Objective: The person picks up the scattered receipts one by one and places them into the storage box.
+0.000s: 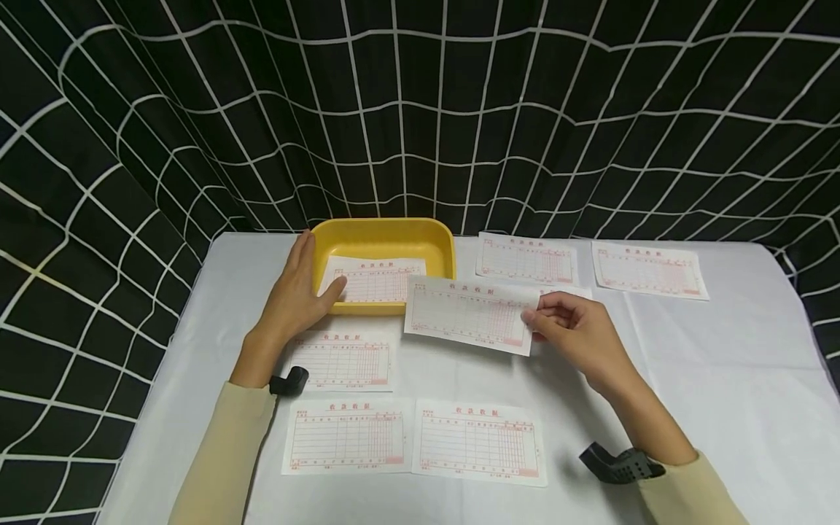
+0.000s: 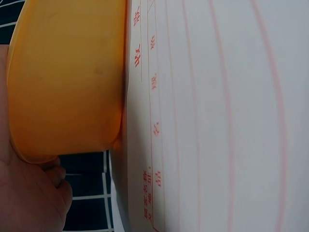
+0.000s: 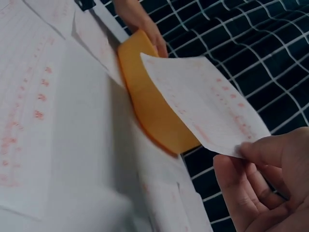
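A yellow plastic tray stands at the back of the table with one printed receipt slip lying in it. My left hand grips the tray's left end, the thumb over the front rim and the fingers along the outer side. Between thumb and fingers, my right hand pinches the right edge of another receipt slip. That slip is raised above the table, and its left end overlaps the tray's front right corner. In the right wrist view the held slip bends slightly.
Two slips lie side by side at the front, and one slip lies before the tray. To the right are two more slips; another is mostly hidden behind the held one. Black white-grid cloth hangs behind the table.
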`<state>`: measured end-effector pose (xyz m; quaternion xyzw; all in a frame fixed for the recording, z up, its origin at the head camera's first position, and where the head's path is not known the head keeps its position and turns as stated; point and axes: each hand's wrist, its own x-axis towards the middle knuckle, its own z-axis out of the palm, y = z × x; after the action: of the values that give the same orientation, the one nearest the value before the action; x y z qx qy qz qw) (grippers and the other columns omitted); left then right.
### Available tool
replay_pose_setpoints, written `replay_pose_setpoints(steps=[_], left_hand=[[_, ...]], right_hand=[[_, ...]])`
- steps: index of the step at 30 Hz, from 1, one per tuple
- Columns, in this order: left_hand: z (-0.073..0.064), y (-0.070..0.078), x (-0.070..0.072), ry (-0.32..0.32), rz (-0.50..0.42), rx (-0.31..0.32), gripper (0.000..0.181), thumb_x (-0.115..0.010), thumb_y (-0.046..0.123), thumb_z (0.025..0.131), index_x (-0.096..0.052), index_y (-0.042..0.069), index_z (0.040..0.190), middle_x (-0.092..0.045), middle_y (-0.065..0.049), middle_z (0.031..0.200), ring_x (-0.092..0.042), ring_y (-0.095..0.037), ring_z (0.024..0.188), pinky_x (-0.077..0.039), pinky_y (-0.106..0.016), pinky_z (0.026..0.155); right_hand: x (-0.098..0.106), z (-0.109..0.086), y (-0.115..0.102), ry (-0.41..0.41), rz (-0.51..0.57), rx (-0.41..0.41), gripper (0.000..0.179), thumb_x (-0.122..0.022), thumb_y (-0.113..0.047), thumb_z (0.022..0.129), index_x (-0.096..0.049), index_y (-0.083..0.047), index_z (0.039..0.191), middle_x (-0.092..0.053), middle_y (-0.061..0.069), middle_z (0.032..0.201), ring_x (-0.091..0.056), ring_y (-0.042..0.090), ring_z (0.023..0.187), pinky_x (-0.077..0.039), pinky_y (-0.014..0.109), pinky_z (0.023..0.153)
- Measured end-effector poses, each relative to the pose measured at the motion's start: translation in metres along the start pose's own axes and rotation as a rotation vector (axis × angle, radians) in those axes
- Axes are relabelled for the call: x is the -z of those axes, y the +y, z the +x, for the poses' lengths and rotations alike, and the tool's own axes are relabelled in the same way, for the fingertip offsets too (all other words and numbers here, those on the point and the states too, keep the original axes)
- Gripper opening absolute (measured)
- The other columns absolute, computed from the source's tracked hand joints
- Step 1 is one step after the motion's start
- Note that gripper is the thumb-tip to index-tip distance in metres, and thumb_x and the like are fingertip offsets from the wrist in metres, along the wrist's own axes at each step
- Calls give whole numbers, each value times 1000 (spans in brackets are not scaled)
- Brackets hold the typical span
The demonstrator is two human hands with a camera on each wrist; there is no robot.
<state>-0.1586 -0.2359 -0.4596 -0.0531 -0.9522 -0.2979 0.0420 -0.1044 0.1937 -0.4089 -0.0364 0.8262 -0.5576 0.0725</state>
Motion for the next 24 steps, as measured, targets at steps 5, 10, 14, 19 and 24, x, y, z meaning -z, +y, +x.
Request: replay_pose_setpoints(steps=[5, 10, 14, 19, 24], left_hand=[[0, -1, 0, 3, 0, 7, 98, -62, 47, 100, -10, 3, 170, -10, -14, 179, -25, -38, 164, -30, -58, 130], [0, 0, 0, -22, -8, 21, 100, -62, 48, 100, -9, 3, 170, -7, -13, 180, -21, -36, 165, -28, -57, 131], [-1, 1, 0, -16, -6, 11, 99, -62, 48, 100, -9, 1, 170, -8, -14, 180, -21, -36, 165, -27, -56, 131], [-1, 0, 1, -15, -5, 9, 100, -62, 48, 100, -8, 2, 170, -8, -13, 180, -21, -36, 165, -28, -56, 131], [0, 0, 1, -21, 0, 18, 100, -61, 49, 100, -7, 4, 171, -7, -12, 180, -21, -35, 165, -28, -57, 131]], right_hand=[[-6, 16, -11, -2, 71, -21, 30, -75, -14, 99, -67, 11, 114, -73, -17, 87, -73, -1, 81, -66, 30, 79], [-15, 34, -25, -25, 88, -21, 31, -75, -13, 98, -70, 11, 117, -74, -11, 91, -72, -2, 83, -65, 29, 83], [-21, 46, -35, -42, 57, -7, 29, -75, -12, 98, -71, 10, 118, -75, -7, 93, -72, -2, 83, -65, 25, 82], [-28, 62, -44, -40, -29, -17, 24, -73, -12, 99, -70, 6, 115, -74, 3, 96, -72, 3, 81, -64, 23, 79], [-36, 77, -50, -51, -51, -31, 23, -71, -11, 99, -69, 5, 116, -73, 9, 100, -71, 5, 82, -64, 23, 79]])
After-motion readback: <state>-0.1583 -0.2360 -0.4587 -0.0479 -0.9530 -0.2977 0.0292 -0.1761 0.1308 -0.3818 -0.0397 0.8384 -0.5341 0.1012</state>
